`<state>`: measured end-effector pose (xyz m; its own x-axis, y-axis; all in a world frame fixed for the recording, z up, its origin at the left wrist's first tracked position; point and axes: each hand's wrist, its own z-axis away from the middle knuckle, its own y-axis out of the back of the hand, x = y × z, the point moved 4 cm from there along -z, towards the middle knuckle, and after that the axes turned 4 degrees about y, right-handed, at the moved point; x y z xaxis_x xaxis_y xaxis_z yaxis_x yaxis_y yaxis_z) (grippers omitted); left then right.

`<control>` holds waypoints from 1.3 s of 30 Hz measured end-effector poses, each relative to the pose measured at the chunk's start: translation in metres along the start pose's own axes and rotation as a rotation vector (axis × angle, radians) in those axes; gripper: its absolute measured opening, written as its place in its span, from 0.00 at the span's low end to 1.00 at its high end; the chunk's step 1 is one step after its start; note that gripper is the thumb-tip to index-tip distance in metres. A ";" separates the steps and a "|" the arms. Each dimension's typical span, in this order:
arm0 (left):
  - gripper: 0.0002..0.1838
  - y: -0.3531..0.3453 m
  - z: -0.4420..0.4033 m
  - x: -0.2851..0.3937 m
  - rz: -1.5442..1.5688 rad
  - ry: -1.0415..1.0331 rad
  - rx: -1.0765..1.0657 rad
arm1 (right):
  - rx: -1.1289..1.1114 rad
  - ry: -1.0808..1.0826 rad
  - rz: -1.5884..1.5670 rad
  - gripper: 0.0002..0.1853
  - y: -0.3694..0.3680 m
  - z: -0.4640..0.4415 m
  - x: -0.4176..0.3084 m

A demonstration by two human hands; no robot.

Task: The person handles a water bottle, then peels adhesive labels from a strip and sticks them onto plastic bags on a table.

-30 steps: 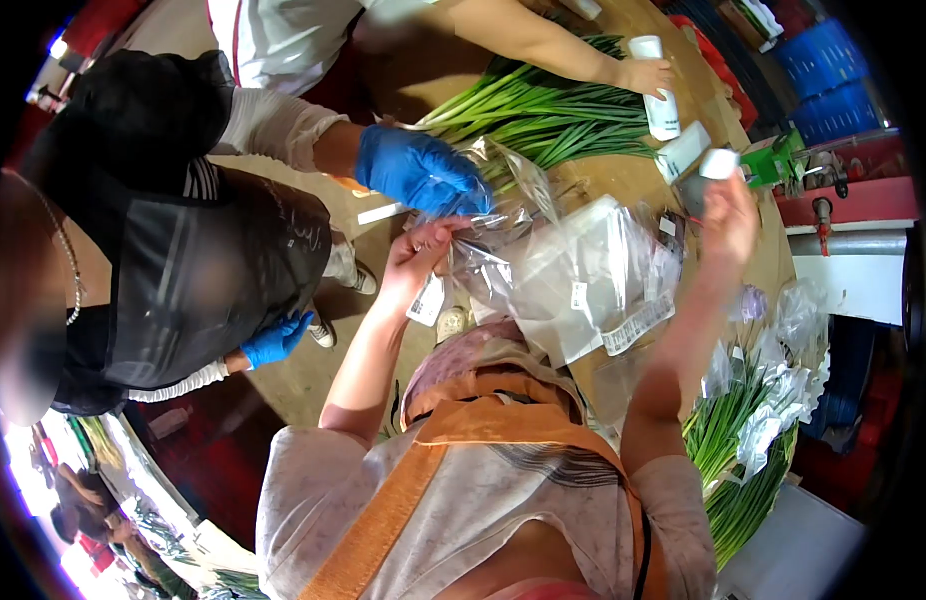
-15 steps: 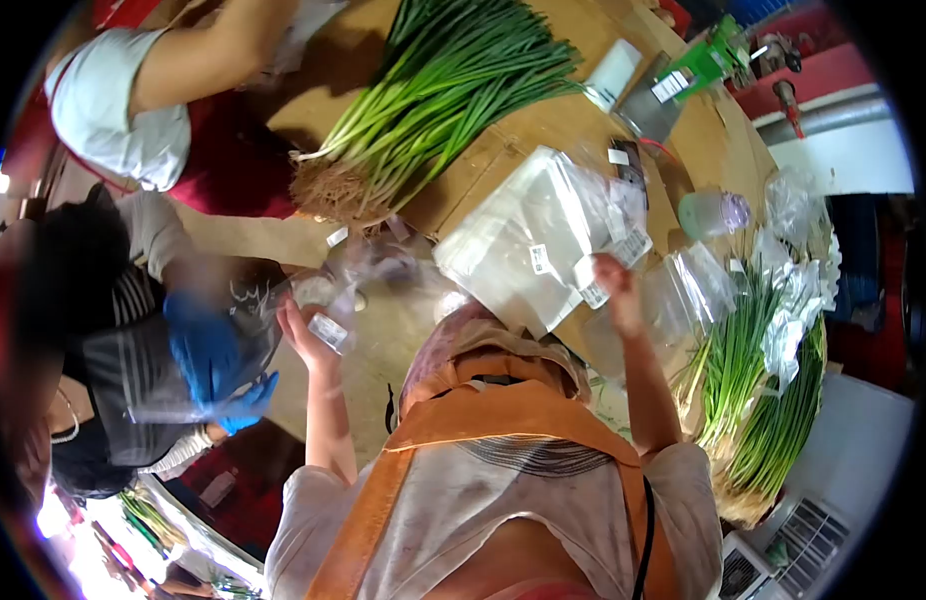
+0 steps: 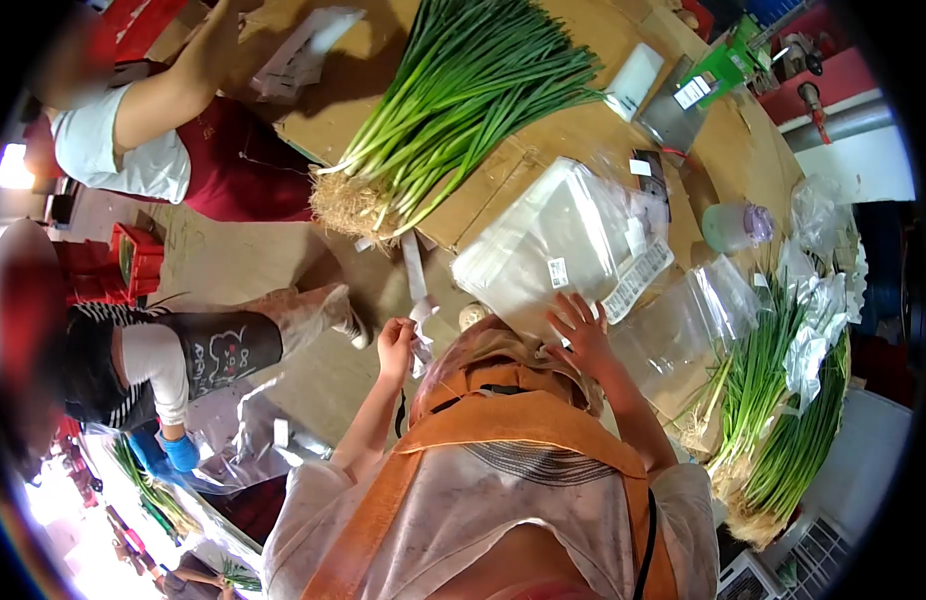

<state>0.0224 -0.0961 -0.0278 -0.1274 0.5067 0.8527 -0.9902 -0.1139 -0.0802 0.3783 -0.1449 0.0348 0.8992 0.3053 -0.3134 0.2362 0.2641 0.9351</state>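
My left hand (image 3: 394,348) is closed, in front of my chest, with a narrow white paper strip (image 3: 419,318) at its fingers. The strip hangs crumpled and stretches toward the table edge. My right hand (image 3: 583,337) has its fingers spread over the near edge of a stack of clear plastic bags (image 3: 513,245). A small white printed label (image 3: 557,272) sticks to the top bag. Just beyond my right fingertips lies a white sheet of printed labels (image 3: 639,282).
Long green onions (image 3: 463,110) lie across the cardboard-covered table (image 3: 503,165); more bundles (image 3: 748,390) lie right. Beyond the bags stand a bottle (image 3: 733,227) and a green box (image 3: 718,68). One co-worker in blue gloves (image 3: 180,453) handles clear plastic at left; another stands upper left.
The labelled clear bag has left my left hand, which moved right toward my body. My right hand came off the label sheet onto the bag stack, fingers spreading. The blue-gloved co-worker shifted away.
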 end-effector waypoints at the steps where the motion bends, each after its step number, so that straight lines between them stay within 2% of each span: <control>1: 0.04 0.001 -0.003 0.004 -0.005 -0.002 0.008 | -0.001 -0.025 -0.013 0.35 -0.002 -0.001 0.001; 6: 0.11 0.009 -0.018 0.021 -0.325 -0.035 0.114 | 0.073 -0.104 -0.295 0.34 0.000 -0.003 0.009; 7: 0.18 0.001 -0.009 0.048 -0.623 -0.033 0.211 | 0.084 -0.127 -0.370 0.34 -0.003 -0.002 0.014; 10: 0.22 0.002 -0.014 0.051 -0.964 -0.368 0.305 | 0.388 -0.277 -1.434 0.34 -0.004 0.004 0.041; 12: 0.26 0.006 -0.018 0.046 -0.959 -0.152 0.229 | 0.735 -0.338 -1.647 0.31 -0.020 0.022 0.094; 13: 0.26 0.006 -0.018 0.046 -0.982 -0.066 0.197 | 1.095 -0.468 -1.716 0.29 0.008 0.020 0.109; 14: 0.27 0.007 -0.018 0.044 -1.005 0.021 0.165 | 1.248 -0.589 -1.718 0.28 0.045 0.024 0.112; 15: 0.30 0.006 -0.017 0.043 -1.018 0.013 0.156 | 1.400 -0.710 -1.712 0.27 0.067 0.032 0.114; 18: 0.27 0.002 -0.012 0.045 -0.999 0.159 0.059 | 1.489 -0.431 -1.042 0.24 0.088 0.060 0.139; 19: 0.25 0.000 -0.013 0.038 -0.876 0.159 -0.023 | 1.438 -0.482 -0.909 0.18 0.106 0.055 0.119; 21: 0.22 -0.005 -0.013 0.023 -0.633 0.166 -0.187 | 1.239 -0.438 -1.053 0.12 0.098 0.028 0.081; 22: 0.20 -0.011 -0.014 0.024 -0.590 0.151 -0.243 | 1.065 -0.404 -0.736 0.07 0.102 0.009 0.064; 23: 0.19 -0.021 -0.012 0.027 -0.545 0.137 -0.297 | 0.968 -0.189 -0.402 0.04 0.111 -0.014 0.045; 25: 0.17 -0.040 -0.006 0.042 -0.484 0.101 -0.388 | 0.800 0.007 -0.013 0.03 0.103 -0.049 0.024; 28: 0.18 -0.043 -0.008 0.040 -0.491 0.023 -0.404 | 0.741 0.019 0.124 0.04 0.052 -0.073 0.031; 31: 0.19 -0.028 -0.010 0.031 -0.566 0.025 -0.323 | 0.637 0.049 0.112 0.04 0.025 -0.071 0.023; 34: 0.20 -0.019 -0.008 0.020 -0.485 0.014 -0.280 | 0.628 -0.087 0.112 0.05 0.028 -0.064 0.024; 35: 0.20 -0.017 -0.007 0.016 -0.499 0.047 -0.280 | 0.519 -0.130 0.097 0.08 0.018 -0.061 0.029; 38: 0.21 -0.033 -0.002 0.030 -0.570 0.059 -0.326 | 0.507 -0.128 0.156 0.13 0.009 -0.057 0.032; 39: 0.19 -0.037 -0.004 0.025 -0.538 0.070 -0.349 | 0.338 -0.161 0.103 0.22 0.001 -0.057 0.036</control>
<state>0.0556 -0.0753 -0.0055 0.4006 0.4715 0.7857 -0.8754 0.4501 0.1762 0.3899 -0.0809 0.0154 0.9645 0.1597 -0.2105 0.2259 -0.0848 0.9705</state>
